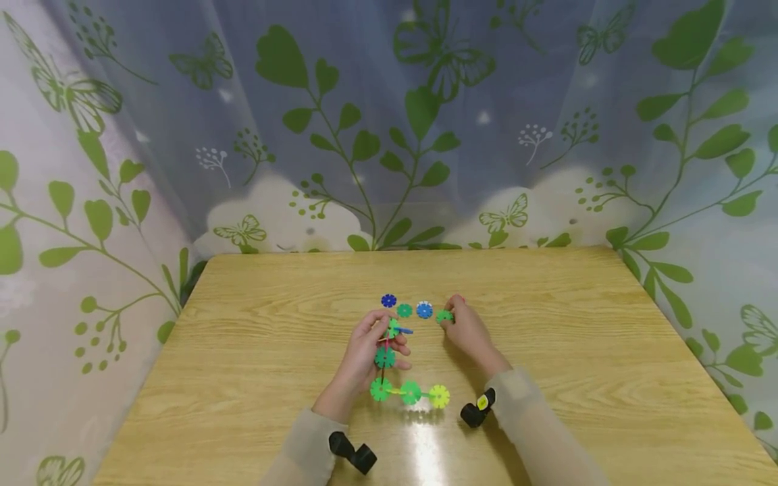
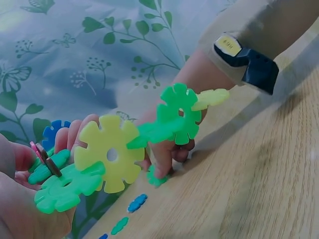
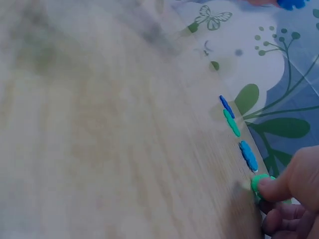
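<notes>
My left hand [image 1: 358, 354] holds one end of a chain of notched plastic flower discs [image 1: 385, 357], slotted into each other at angles. From that hand the chain runs down, then turns right to a yellow-green disc [image 1: 439, 396]. In the left wrist view a yellow disc [image 2: 127, 142] of the chain stands close to the camera, hiding part of the fingers. A blue disc [image 2: 52, 132] shows by the left fingertips. At the right end of a row of loose discs, my right hand [image 1: 473, 336] pinches a green disc [image 3: 258, 182] by the tabletop.
Left of the right hand lie a blue disc [image 1: 424, 310] with a white edge behind it, a green disc [image 1: 404, 310] and a dark blue disc [image 1: 389, 300]. Something pink [image 1: 463, 298] peeks out behind the right hand. A leaf-patterned curtain [image 1: 389, 169] borders the wooden table [image 1: 243, 324].
</notes>
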`<state>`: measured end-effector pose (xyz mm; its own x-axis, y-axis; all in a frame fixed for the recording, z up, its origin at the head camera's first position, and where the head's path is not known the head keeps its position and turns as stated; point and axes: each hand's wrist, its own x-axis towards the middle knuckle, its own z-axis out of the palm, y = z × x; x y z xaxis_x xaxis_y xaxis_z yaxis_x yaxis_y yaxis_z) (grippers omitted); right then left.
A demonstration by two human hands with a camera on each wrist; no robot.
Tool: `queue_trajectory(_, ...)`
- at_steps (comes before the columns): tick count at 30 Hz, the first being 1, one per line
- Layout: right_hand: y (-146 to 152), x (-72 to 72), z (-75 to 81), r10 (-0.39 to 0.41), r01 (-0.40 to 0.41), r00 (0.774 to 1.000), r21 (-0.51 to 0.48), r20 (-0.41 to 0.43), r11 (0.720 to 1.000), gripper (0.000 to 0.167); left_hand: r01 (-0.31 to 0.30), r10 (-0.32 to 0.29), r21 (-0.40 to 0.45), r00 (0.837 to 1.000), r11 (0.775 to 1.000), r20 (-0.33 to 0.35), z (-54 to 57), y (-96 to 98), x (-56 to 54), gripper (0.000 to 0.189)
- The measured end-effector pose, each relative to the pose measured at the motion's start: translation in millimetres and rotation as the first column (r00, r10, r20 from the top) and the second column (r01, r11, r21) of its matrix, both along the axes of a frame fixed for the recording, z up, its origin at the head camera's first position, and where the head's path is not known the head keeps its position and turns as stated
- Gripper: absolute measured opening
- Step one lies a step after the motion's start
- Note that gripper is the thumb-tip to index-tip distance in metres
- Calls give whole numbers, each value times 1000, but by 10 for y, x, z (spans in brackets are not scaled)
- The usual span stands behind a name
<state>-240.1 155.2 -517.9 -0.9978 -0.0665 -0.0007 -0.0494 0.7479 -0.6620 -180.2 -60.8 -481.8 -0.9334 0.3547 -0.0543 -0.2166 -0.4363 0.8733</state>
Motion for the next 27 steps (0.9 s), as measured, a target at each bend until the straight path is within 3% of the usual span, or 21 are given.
queue_trajectory(5,25,108,4,-54,52,998,-91,-13,994,19,6,-6,6,1000,1000,-10,-12,12,1,28)
queue_trajectory(8,18,182,33,-88,83,996,-199,-15,976,19,8,-8,17,1000,1000,-14,-13,19,4,29)
queue_trajectory(16,-74,394,231,-98,89,995,-478,5,874,19,-16,16,13,1000,1000,13,10,48,4,27)
queue_trajectory(21,-204,534,406,-59,16,997,-603,-51,798,23,-30,30,-10,999,1000,25,24,54,2,27)
queue_trajectory(27,-331,684,606,-21,-25,998,-650,-63,760,23,-38,39,-23,999,999,28,24,64,-2,28)
